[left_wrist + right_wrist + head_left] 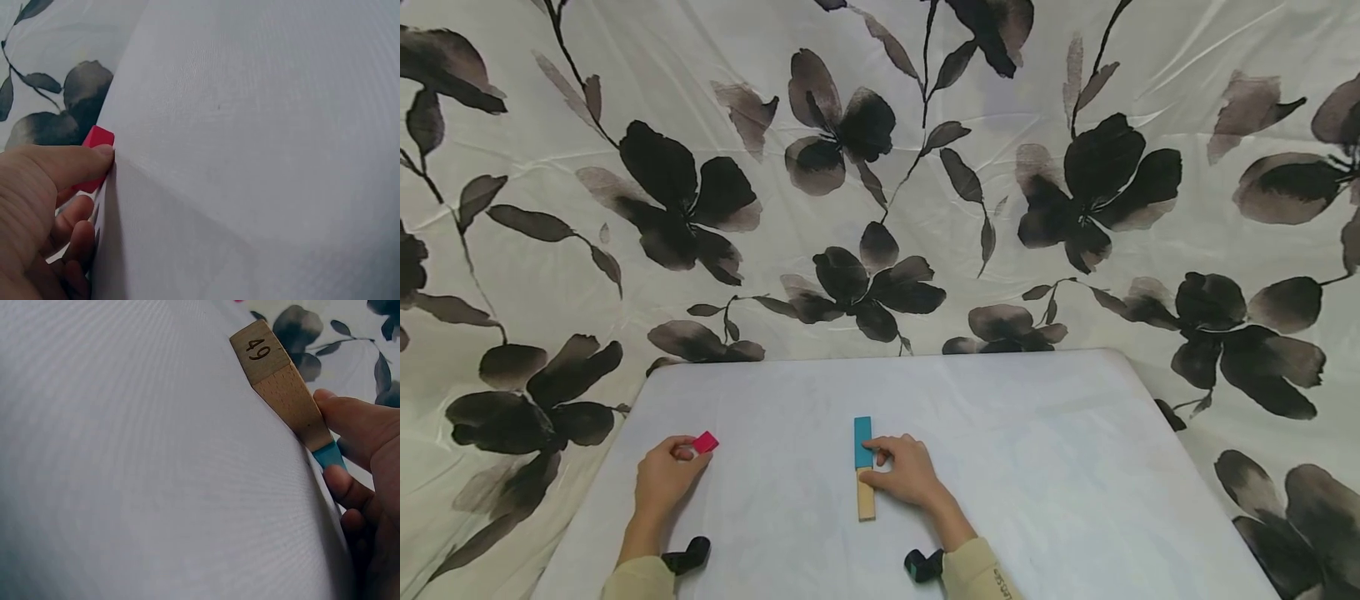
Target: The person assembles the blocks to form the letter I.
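Note:
On the left side of the white table, my left hand (664, 479) pinches a small red block (705, 442) between thumb and fingers. The left wrist view shows the thumb across the red block (98, 136), hiding part of it. Near the middle, a blue block (862, 432) and a plain wooden block (867, 505) lie end to end in a line. My right hand (910, 472) reaches over them from the right, forefinger touching the blue block and thumb touching the wooden one. The number 49 shows on the end of the wooden block (290, 403) in the right wrist view.
The white table (1045, 467) has its far edge against a floral cloth (970, 208), which also hangs along both sides. A black wrist device (688, 557) sits at the left wrist and another black device (922, 566) at the right.

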A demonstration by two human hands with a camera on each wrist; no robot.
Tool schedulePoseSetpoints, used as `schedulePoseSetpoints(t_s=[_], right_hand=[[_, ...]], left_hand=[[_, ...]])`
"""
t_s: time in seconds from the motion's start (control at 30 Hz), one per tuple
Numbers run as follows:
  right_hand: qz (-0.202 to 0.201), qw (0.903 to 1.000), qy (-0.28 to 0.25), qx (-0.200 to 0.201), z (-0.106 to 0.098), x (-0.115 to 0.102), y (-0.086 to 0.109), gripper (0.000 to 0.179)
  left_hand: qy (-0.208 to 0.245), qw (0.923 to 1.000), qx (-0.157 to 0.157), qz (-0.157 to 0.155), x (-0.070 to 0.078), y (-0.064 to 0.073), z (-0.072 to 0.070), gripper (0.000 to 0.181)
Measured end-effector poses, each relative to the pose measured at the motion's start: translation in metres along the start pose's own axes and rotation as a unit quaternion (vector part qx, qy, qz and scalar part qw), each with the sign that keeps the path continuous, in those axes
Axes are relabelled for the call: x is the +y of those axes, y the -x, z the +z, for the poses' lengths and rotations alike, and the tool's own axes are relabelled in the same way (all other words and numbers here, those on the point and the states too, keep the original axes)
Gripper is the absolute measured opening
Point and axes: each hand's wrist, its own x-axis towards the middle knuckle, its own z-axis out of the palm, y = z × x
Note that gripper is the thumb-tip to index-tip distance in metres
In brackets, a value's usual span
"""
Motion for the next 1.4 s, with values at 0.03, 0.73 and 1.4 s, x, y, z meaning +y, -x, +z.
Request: schedulePoseSetpoints(t_s=[0.03,0.73,1.4], right_hand=[[0.001,1.0,0.0,0.0,0.0,0.001,0.0,0.044],[0.004,1.0,-0.001,-0.002,-0.001,-0.001,0.001,0.045],[0.002,1.0,0.006,-0.004,-0.001,-0.002,0.0,0.046]], left_hand=[[0.002,1.0,0.0,0.001,0.001,0.0,0.001,0.046],[0.018,0.9998,-0.011,0.004,0.015,-0.009,0.012,0.043],[0.023,0.9989,-0.036,0.021,0.034,-0.015,0.02,0.043]])
